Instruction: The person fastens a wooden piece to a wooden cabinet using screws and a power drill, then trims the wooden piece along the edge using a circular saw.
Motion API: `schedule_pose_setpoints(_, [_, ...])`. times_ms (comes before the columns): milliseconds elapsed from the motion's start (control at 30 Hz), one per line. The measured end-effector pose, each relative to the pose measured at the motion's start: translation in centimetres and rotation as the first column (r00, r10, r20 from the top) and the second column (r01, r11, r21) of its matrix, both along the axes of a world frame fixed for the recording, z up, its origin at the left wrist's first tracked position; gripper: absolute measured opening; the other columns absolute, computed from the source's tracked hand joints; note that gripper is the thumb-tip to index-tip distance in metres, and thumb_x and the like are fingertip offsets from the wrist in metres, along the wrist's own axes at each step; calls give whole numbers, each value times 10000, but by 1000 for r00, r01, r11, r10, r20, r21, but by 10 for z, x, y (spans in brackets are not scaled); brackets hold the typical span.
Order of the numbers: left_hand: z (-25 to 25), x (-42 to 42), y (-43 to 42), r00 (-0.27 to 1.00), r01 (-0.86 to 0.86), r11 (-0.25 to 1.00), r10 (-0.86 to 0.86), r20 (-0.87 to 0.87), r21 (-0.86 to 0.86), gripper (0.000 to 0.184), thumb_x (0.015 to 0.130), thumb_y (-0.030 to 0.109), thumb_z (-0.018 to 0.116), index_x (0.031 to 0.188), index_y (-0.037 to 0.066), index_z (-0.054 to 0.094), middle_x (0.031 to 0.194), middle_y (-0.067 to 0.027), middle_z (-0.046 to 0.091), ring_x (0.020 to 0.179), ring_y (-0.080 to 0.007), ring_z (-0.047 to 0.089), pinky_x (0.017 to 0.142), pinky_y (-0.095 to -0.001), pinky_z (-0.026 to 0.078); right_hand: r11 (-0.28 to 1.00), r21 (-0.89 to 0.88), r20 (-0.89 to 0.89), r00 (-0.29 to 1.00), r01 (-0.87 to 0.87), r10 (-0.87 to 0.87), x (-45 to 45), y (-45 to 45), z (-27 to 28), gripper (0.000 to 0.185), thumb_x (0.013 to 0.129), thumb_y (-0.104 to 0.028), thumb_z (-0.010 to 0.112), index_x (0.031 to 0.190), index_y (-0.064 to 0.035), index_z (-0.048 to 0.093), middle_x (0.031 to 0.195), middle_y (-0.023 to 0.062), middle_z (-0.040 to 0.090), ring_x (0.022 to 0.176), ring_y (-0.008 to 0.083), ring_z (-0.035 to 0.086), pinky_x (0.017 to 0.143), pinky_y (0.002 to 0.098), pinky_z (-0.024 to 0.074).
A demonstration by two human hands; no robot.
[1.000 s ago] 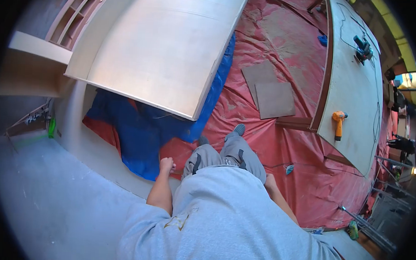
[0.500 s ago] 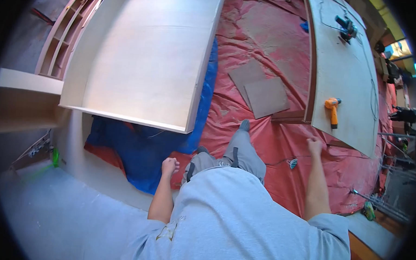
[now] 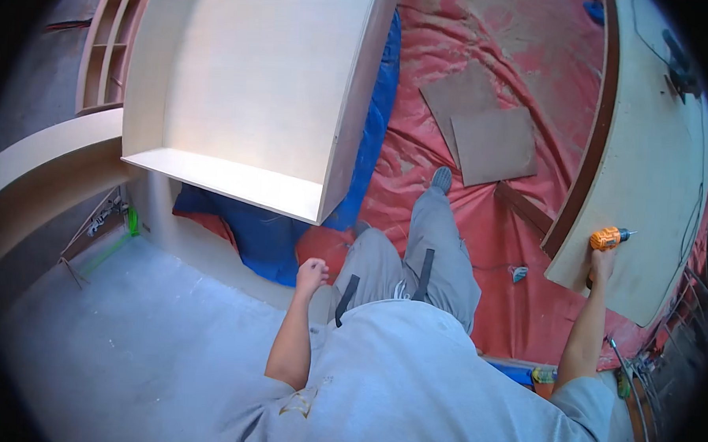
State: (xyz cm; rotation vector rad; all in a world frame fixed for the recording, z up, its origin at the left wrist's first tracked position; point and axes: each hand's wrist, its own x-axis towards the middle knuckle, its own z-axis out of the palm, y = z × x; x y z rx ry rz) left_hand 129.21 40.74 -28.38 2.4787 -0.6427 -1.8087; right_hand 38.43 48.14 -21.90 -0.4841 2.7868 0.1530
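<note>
On the right, my right hand (image 3: pixel 602 266) is wrapped round the handle of an orange cordless drill (image 3: pixel 605 237). The drill's bit points right, over the pale wooden worktop (image 3: pixel 636 194). My left hand (image 3: pixel 312 276) hangs in front of my left thigh with its fingers curled closed; whatever they may hold is hidden. Beyond that hand stands a large, pale, open-fronted wooden cabinet (image 3: pixel 250 74), its near edge board a little way off from my fingers.
Two brown boards (image 3: pixel 495 144) lie on the wrinkled red sheet (image 3: pixel 425 34) ahead of my foot. A blue sheet (image 3: pixel 270 249) spreads under the cabinet. At the worktop's far end lies a dark power tool (image 3: pixel 678 69) with a cable. A shelf frame (image 3: pixel 113 48) stands at far left.
My right hand has reached right and taken hold of the drill, which now points right. I have moved closer to the worktop. My left hand stays closed near my thigh.
</note>
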Motion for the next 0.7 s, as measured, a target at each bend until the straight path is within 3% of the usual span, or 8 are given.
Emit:
schedule_pose_setpoints(167, [-5,-82,-52,999,-26,988,23,-27,-153,214,1051,198,647,1159,34,731,983,-88,780,849,-167,744,734,-326,601,969,-32,-80,967,-246,243,4,-2,25,561,855,-221,648,1384,-38,614,1203,230,741,1140,463,699,1006,531,528])
schedule_pose_setpoints(233, [-13,-90,-67,1000,-3,984,-2,-28,-179,222,1048,193,651,1168,28,737,984,-92,784,871,-164,749,759,-326,596,966,135,-161,957,-219,239,25,-34,55,539,868,-258,680,1360,-41,640,1136,207,759,1064,422,727,951,519,540])
schedule_pose_setpoints(367, [-45,-90,-107,991,122,964,-107,74,-235,290,1018,251,689,1175,12,739,979,-135,787,904,-239,761,828,-390,590,989,119,-99,990,-89,101,75,-127,94,610,898,-392,712,1419,-83,635,1219,232,752,1154,449,704,979,554,528])
schedule_pose_setpoints(433, [-57,-91,-144,980,170,960,-142,138,-222,314,1009,282,705,1161,9,739,965,-152,784,910,-281,763,852,-421,589,973,50,-129,965,-224,228,128,-186,109,548,929,-426,796,1291,-26,700,1026,182,768,930,333,734,862,465,541])
schedule_pose_setpoints(467, [-57,-96,-176,956,232,954,-189,223,-189,352,998,319,726,1165,9,732,1006,-171,775,959,-324,748,890,-450,578,968,6,-60,966,-250,250,158,-218,114,593,964,-499,804,1308,-26,706,1041,159,775,952,289,745,849,437,551])
schedule_pose_setpoints(633, [-171,-90,-270,776,526,781,-280,564,-336,522,957,410,794,1255,1,667,1247,-228,689,1151,-440,647,1034,-534,504,760,-233,210,732,-606,648,281,-345,65,499,1017,-246,803,1454,-52,659,1222,64,763,1103,162,726,977,331,562])
schedule_pose_setpoints(667, [-180,-92,-288,781,504,794,-252,571,-340,535,957,429,789,1263,7,667,1248,-229,692,1165,-444,646,1033,-536,505,858,-188,427,746,-479,510,300,-359,45,451,1018,-191,795,1426,-41,674,1229,63,760,1123,158,716,996,330,553])
schedule_pose_setpoints(700, [-191,-97,-302,783,486,801,-221,581,-350,550,958,448,785,1272,13,667,1249,-231,696,1179,-448,646,1033,-538,505,862,-378,544,672,-338,502,334,-377,23,412,1005,-157,803,1385,-39,699,1194,58,763,1118,148,714,978,322,553])
